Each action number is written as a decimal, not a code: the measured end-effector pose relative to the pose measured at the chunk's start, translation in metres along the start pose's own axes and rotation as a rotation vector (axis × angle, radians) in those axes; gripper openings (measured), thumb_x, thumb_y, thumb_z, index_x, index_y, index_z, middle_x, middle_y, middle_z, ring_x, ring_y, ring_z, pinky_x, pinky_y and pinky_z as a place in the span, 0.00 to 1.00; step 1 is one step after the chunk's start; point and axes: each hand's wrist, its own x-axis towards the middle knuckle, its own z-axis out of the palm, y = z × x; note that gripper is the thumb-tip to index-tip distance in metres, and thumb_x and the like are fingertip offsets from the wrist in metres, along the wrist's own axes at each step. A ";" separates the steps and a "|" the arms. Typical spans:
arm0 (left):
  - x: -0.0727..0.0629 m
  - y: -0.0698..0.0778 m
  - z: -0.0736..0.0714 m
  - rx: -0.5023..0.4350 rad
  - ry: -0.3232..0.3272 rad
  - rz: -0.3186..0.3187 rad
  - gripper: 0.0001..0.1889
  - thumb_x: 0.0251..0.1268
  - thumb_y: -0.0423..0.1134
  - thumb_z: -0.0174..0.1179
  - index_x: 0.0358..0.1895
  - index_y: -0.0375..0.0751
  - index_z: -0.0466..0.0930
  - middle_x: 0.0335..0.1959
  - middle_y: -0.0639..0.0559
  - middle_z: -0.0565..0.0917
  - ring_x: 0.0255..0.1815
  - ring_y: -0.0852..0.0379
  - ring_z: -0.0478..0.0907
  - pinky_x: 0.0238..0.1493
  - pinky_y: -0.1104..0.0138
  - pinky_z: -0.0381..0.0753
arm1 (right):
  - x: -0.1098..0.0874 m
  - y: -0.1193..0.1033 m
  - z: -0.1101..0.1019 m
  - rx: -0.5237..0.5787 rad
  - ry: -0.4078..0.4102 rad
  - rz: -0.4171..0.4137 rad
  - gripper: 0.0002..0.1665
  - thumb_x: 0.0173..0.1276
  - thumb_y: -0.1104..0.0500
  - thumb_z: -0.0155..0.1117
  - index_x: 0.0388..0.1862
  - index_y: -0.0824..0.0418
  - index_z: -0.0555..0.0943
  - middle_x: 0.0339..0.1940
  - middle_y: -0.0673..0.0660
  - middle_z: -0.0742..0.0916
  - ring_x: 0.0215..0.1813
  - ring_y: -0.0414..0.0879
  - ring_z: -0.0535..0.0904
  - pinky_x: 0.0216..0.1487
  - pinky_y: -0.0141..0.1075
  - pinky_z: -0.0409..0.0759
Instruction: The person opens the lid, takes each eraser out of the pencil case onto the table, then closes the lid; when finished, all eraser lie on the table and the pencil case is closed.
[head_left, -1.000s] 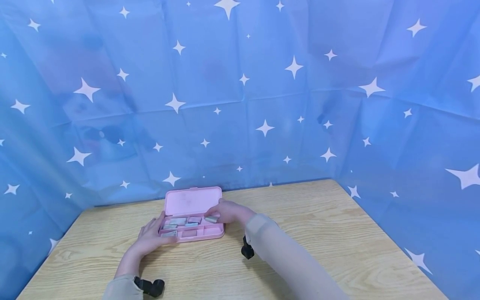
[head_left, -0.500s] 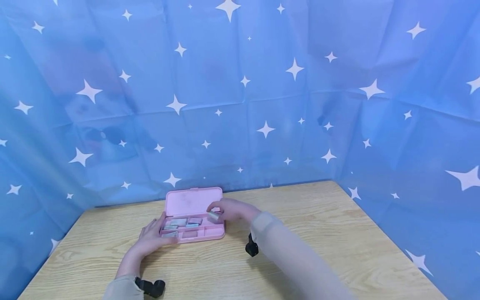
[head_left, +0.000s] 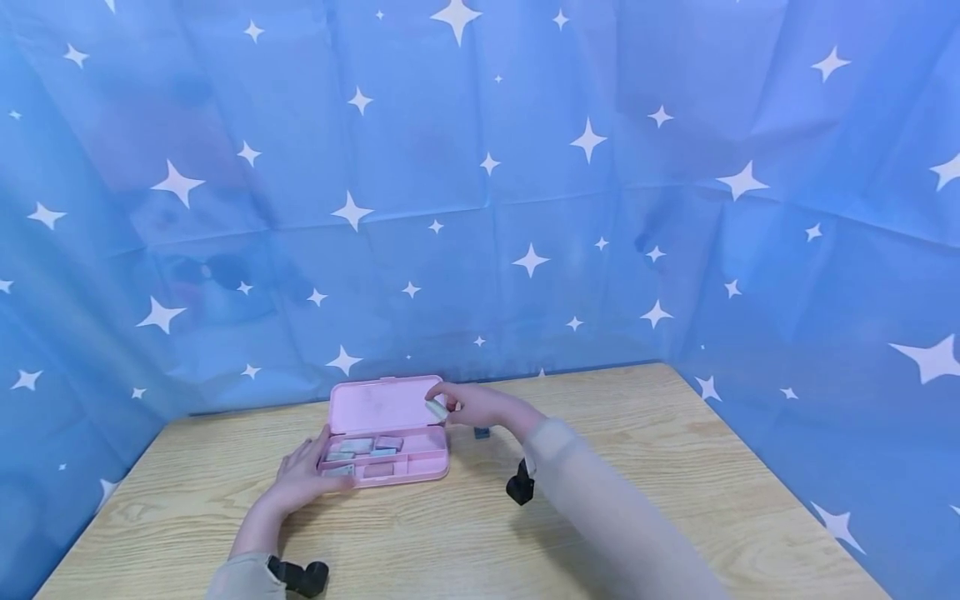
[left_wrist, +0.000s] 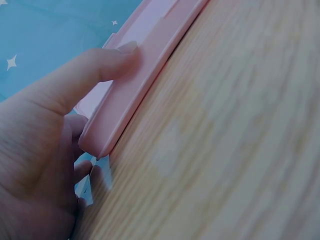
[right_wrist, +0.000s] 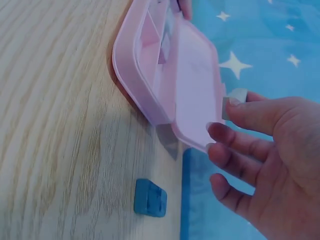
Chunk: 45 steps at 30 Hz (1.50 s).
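Observation:
An open pink pencil case (head_left: 386, 403) lies on the table with its lid folded back. My left hand (head_left: 298, 471) holds its left end; in the left wrist view the thumb lies over the front wall (left_wrist: 116, 111), the other fingers round the end. Between thumb and index finger, my right hand (head_left: 483, 405) pinches a small pale block like an eraser (head_left: 437, 409), raised in front of the lid's right side. The right hand's other fingers are loosely bent. Several small blocks, one pinkish purple (head_left: 389, 442), sit in the case's compartments, mostly toward the left.
On the table right of the case stands a small blue block like a pencil sharpener (right_wrist: 150, 198), below the right hand. A blue cloth with white stars (head_left: 525, 208) hangs behind the wooden table (head_left: 420, 542).
My right hand has lifted the pale block out of the case's right part, moving up and right. The blue block has come into sight beneath the right wrist. My left hand stays put.

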 end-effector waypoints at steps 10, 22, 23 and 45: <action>-0.001 -0.002 0.001 -0.012 0.005 -0.009 0.63 0.46 0.58 0.71 0.78 0.36 0.37 0.75 0.26 0.46 0.74 0.28 0.36 0.68 0.35 0.32 | -0.011 0.020 0.005 0.100 0.106 -0.012 0.27 0.73 0.63 0.57 0.70 0.60 0.67 0.43 0.53 0.79 0.37 0.43 0.77 0.39 0.39 0.77; 0.000 0.000 -0.001 0.018 0.019 0.023 0.63 0.46 0.58 0.71 0.77 0.34 0.39 0.74 0.24 0.48 0.74 0.28 0.39 0.69 0.36 0.34 | -0.022 0.040 0.005 0.178 0.232 0.005 0.27 0.68 0.63 0.63 0.65 0.63 0.70 0.38 0.52 0.80 0.41 0.44 0.78 0.45 0.41 0.79; -0.001 0.000 -0.001 0.015 0.019 0.024 0.63 0.46 0.58 0.71 0.77 0.33 0.39 0.74 0.24 0.48 0.74 0.28 0.39 0.69 0.36 0.33 | -0.023 0.041 0.005 0.183 0.236 0.009 0.27 0.68 0.63 0.64 0.65 0.62 0.70 0.38 0.52 0.80 0.41 0.44 0.78 0.45 0.41 0.79; -0.002 0.002 -0.001 0.007 0.012 0.016 0.63 0.46 0.58 0.71 0.77 0.34 0.38 0.74 0.25 0.47 0.74 0.28 0.38 0.69 0.35 0.33 | -0.047 0.054 -0.005 0.228 0.288 0.048 0.27 0.65 0.64 0.67 0.62 0.62 0.72 0.33 0.53 0.80 0.36 0.45 0.77 0.40 0.38 0.78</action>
